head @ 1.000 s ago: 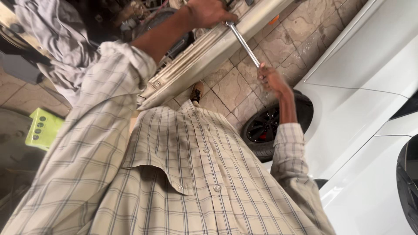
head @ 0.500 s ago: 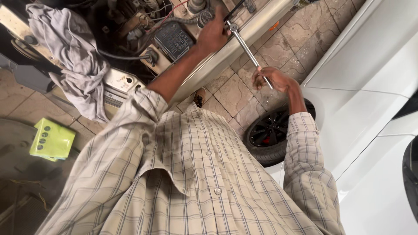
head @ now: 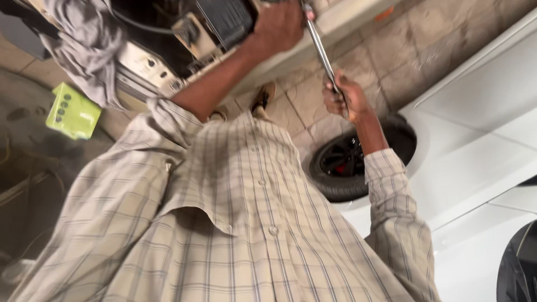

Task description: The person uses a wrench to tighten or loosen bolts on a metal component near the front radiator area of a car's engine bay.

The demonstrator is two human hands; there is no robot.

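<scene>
A long silver socket wrench [head: 320,50] runs from the open engine bay [head: 221,22] at the top down to the right. My left hand [head: 278,25] is closed over its head end, against the dark engine parts. Lower down, my right hand [head: 342,96] grips the handle's free end above the paved floor. My checked shirt [head: 235,212] fills the lower part of the head view, with both sleeves reaching up.
A grey cloth [head: 84,39] hangs over the car's front edge at top left. A lime-green box [head: 72,111] lies on the ground to the left. A white car [head: 481,145] with a black wheel [head: 352,162] stands close on the right. One shoe [head: 262,98] shows on stone paving.
The view has swung, so the engine bay now fills the top. Both hands stay on the wrench; its handle now points more steeply down and my right hand sits lower.
</scene>
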